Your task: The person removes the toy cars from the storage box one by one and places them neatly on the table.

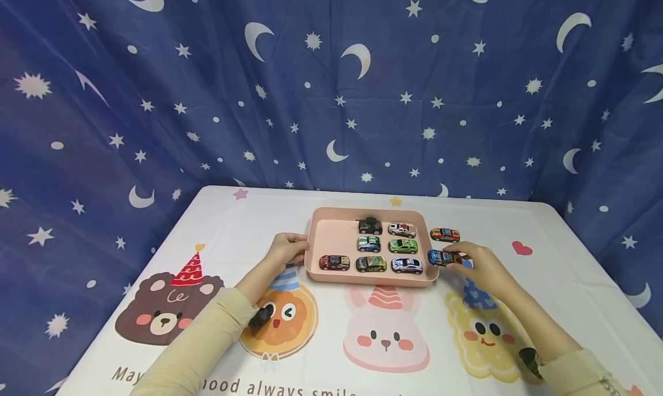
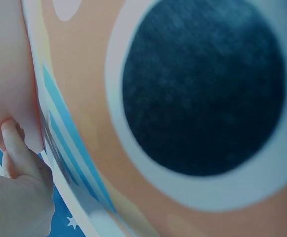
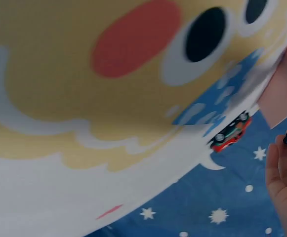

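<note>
A shallow pink tray (image 1: 331, 223) lies on the table with several toy cars in it, set out in rows at its middle and right. My left hand (image 1: 288, 248) grips the tray's left wall, thumb on the rim in the left wrist view. Just off the tray's right wall, my right hand (image 1: 475, 260) pinches a blue toy car (image 1: 441, 257) between thumb and fingers. Beyond that hand, a red and yellow toy car (image 1: 445, 235) sits on the tablecloth. A black toy tank (image 1: 370, 225) stands in the tray's back row, beside a white toy car (image 1: 402, 229).
The white tablecloth (image 1: 248, 217) carries printed cartoon faces, including a bear (image 1: 164, 312) and a rabbit (image 1: 385, 332). Behind the table hangs a blue curtain (image 1: 311, 120) with moons and stars. A black wrist device (image 1: 260, 316) shows at the left sleeve.
</note>
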`<action>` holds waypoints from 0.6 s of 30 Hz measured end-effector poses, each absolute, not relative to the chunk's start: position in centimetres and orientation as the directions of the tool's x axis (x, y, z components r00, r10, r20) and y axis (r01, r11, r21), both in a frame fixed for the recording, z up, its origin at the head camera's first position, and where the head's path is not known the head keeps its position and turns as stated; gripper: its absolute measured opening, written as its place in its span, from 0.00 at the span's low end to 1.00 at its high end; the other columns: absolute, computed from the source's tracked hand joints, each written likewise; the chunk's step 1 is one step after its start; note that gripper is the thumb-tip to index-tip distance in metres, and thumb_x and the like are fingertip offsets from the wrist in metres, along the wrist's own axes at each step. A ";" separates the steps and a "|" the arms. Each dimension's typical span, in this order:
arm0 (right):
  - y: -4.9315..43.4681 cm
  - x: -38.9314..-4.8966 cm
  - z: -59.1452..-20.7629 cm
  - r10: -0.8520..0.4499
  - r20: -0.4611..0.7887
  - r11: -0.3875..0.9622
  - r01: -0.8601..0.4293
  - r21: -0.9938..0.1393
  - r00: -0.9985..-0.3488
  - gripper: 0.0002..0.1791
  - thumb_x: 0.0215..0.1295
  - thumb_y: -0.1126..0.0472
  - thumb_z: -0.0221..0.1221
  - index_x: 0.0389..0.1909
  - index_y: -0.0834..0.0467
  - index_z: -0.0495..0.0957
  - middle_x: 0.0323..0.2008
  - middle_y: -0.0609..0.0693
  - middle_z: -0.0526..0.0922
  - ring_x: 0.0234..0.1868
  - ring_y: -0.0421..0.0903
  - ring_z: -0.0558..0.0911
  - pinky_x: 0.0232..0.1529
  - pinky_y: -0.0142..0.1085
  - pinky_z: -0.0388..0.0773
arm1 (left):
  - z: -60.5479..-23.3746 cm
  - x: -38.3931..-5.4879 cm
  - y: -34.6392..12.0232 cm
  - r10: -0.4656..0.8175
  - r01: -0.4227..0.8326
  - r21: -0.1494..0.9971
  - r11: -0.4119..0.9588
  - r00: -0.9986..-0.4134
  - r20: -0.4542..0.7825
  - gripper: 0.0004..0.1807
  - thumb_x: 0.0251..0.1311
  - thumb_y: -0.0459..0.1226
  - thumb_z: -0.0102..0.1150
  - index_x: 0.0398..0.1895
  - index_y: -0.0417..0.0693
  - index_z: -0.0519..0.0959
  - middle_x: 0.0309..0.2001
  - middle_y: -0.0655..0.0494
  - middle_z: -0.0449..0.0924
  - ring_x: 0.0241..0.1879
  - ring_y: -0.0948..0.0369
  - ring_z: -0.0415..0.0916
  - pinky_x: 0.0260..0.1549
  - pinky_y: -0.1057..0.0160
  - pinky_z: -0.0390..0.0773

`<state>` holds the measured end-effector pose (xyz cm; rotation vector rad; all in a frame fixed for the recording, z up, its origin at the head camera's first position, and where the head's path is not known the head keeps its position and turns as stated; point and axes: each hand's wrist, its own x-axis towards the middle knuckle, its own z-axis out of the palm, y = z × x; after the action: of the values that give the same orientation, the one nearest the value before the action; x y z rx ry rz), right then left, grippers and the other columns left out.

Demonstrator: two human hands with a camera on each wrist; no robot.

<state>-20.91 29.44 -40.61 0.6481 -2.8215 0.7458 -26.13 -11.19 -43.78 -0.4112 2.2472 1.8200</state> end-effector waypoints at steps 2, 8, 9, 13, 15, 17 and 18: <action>29.8 -21.1 -40.7 -0.350 0.234 0.790 -0.420 -0.447 -0.907 0.18 0.53 0.72 0.64 0.46 0.68 0.78 0.44 0.65 0.81 0.46 0.63 0.80 0.44 0.53 0.82 | -43.8 -26.2 -11.2 -0.076 -0.351 0.917 0.188 -0.936 -0.343 0.17 0.58 0.29 0.57 0.51 0.34 0.77 0.30 0.53 0.80 0.18 0.71 0.74 0.19 0.77 0.80; 30.6 -22.0 -41.0 -0.309 0.169 0.824 -0.353 -0.443 -0.936 0.19 0.55 0.68 0.64 0.48 0.68 0.77 0.47 0.68 0.79 0.47 0.64 0.79 0.45 0.56 0.81 | -43.8 -26.3 -11.2 -0.072 -0.356 0.918 0.174 -0.934 -0.349 0.17 0.58 0.29 0.56 0.51 0.33 0.77 0.27 0.55 0.79 0.17 0.71 0.74 0.19 0.77 0.80; 30.7 -22.2 -41.1 -0.305 0.158 0.830 -0.343 -0.439 -0.939 0.19 0.55 0.67 0.64 0.49 0.68 0.77 0.47 0.68 0.79 0.47 0.64 0.79 0.46 0.56 0.81 | -43.7 -26.3 -11.2 -0.072 -0.357 0.918 0.171 -0.934 -0.349 0.17 0.58 0.29 0.57 0.51 0.33 0.77 0.27 0.55 0.79 0.17 0.71 0.74 0.19 0.77 0.80; 31.4 -23.1 -41.6 -0.314 0.139 0.835 -0.343 -0.431 -0.939 0.19 0.56 0.66 0.64 0.49 0.68 0.77 0.47 0.69 0.79 0.46 0.63 0.79 0.45 0.55 0.81 | -43.7 -26.3 -11.2 -0.072 -0.355 0.918 0.176 -0.935 -0.348 0.17 0.58 0.29 0.56 0.51 0.33 0.77 0.28 0.54 0.79 0.18 0.71 0.75 0.20 0.76 0.81; 31.8 -23.6 -41.9 -0.331 0.144 0.832 -0.361 -0.422 -0.932 0.18 0.56 0.67 0.64 0.48 0.69 0.78 0.46 0.68 0.79 0.45 0.62 0.80 0.44 0.55 0.81 | -43.7 -26.3 -11.1 -0.072 -0.358 0.915 0.185 -0.934 -0.351 0.17 0.58 0.29 0.56 0.52 0.34 0.77 0.30 0.53 0.80 0.18 0.71 0.75 0.21 0.75 0.81; 32.0 -24.2 -42.1 -0.350 0.142 0.831 -0.377 -0.409 -0.926 0.17 0.56 0.68 0.64 0.47 0.69 0.78 0.45 0.68 0.80 0.45 0.63 0.80 0.43 0.55 0.81 | -43.6 -26.2 -11.1 -0.077 -0.365 0.911 0.191 -0.931 -0.357 0.18 0.58 0.30 0.57 0.52 0.35 0.77 0.30 0.53 0.80 0.18 0.71 0.74 0.21 0.76 0.81; 32.1 -24.4 -42.2 -0.357 0.136 0.834 -0.380 -0.401 -0.924 0.17 0.56 0.68 0.64 0.46 0.69 0.78 0.45 0.68 0.80 0.45 0.63 0.80 0.43 0.55 0.81 | -43.5 -26.2 -11.1 -0.080 -0.369 0.909 0.194 -0.929 -0.360 0.18 0.58 0.30 0.57 0.52 0.36 0.77 0.30 0.53 0.79 0.18 0.71 0.74 0.21 0.76 0.81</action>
<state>-24.44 32.13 -42.21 0.5945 -2.9551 0.6632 -26.22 -11.13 -43.54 -0.4309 2.2359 1.8077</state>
